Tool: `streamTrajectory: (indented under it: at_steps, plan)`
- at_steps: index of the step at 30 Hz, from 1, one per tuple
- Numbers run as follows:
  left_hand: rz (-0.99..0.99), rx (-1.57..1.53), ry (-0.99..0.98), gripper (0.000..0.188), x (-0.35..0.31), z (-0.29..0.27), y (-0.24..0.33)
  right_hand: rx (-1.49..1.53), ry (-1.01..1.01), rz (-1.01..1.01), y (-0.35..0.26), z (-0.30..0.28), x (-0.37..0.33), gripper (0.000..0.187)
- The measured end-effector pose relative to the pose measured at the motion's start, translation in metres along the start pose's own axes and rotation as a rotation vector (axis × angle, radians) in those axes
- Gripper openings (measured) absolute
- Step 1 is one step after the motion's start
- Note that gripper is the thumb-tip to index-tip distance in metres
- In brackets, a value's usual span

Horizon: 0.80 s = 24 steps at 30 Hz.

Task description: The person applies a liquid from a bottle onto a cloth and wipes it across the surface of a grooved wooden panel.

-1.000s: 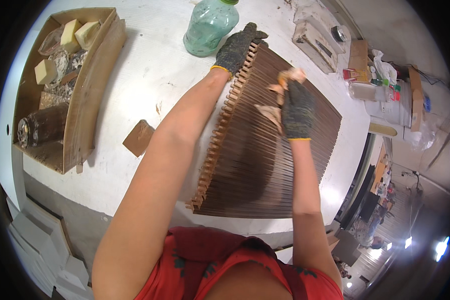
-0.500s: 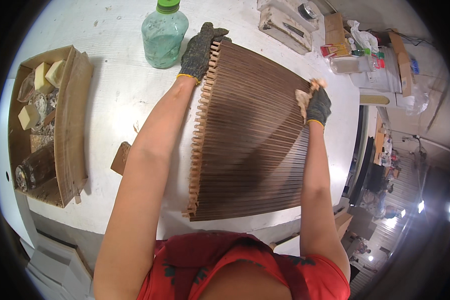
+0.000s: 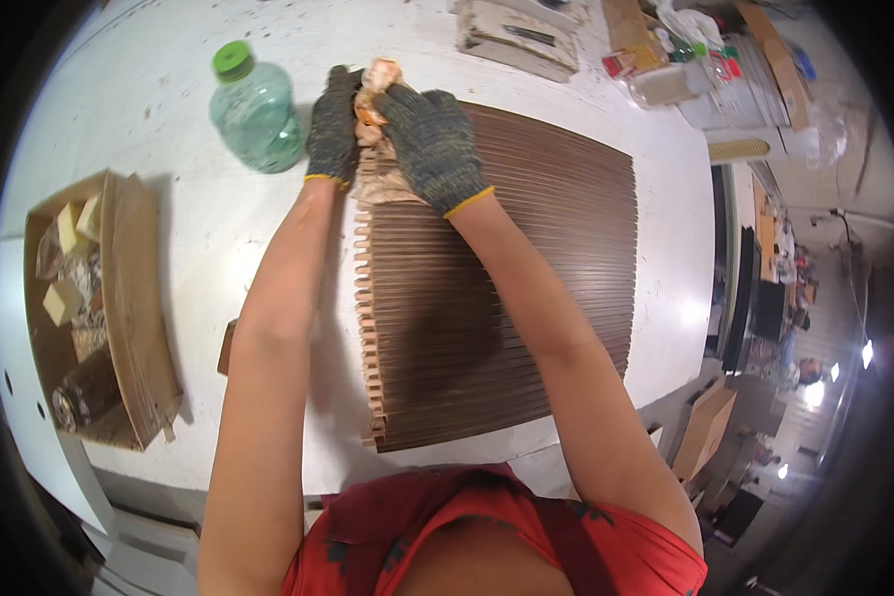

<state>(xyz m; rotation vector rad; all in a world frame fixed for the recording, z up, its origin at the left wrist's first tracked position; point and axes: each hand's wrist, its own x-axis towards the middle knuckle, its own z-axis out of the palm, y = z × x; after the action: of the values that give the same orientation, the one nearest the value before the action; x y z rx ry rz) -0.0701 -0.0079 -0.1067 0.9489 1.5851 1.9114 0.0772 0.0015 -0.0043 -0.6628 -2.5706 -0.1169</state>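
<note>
A broad panel of dark brown wooden slats (image 3: 556, 199) lies on the white table, its pale notched ends lined up along the left side. At its far left corner, my left hand (image 3: 334, 129), in a dark grey knit glove, is closed against the edge; its fingertips are partly hidden. My right hand (image 3: 435, 144), gloved the same way, grips a crumpled, stained beige rag (image 3: 379, 79). That rag rests over the slats' far left ends, right beside my left hand. Part of the rag hangs down over the notched edge.
Left of my hands stands a translucent green bottle (image 3: 258, 119) with a green cap. A cardboard box (image 3: 139, 298) holds yellowish blocks and a jar. Beyond the panel is a pale block (image 3: 517, 40); plastic containers (image 3: 666, 84) crowd the far right.
My right hand has swept the rag leftward across the slats, from the right edge to the far left corner beside my left hand. The whole view has shifted slightly.
</note>
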Motion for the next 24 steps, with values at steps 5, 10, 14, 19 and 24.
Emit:
streamTrajectory:
  at_steps: [5, 10, 14, 19, 24]
  plan:
    - [-0.468, -0.461, -0.171, 0.055, -0.008, 0.002, 0.055, 0.13, -0.132, 0.705, 0.112, -0.055, -0.082, 0.024]
    - [-0.44, -0.494, -0.196, 0.053, -0.007, 0.007, 0.044, -0.457, -0.074, 0.957, 0.237, -0.092, -0.173, 0.035]
    - [-0.325, -0.383, -0.189, 0.051, -0.008, 0.008, 0.039, -0.561, -0.197, 1.17, 0.227, -0.089, -0.152, 0.035]
    - [-0.369, -0.397, -0.169, 0.05, -0.007, 0.012, 0.042, -0.223, 0.056, 0.404, 0.079, -0.051, -0.102, 0.092]
    - [-0.421, -0.486, -0.215, 0.051, 0.01, -0.004, 0.007, 0.05, 0.008, 0.046, -0.015, -0.031, -0.098, 0.083]
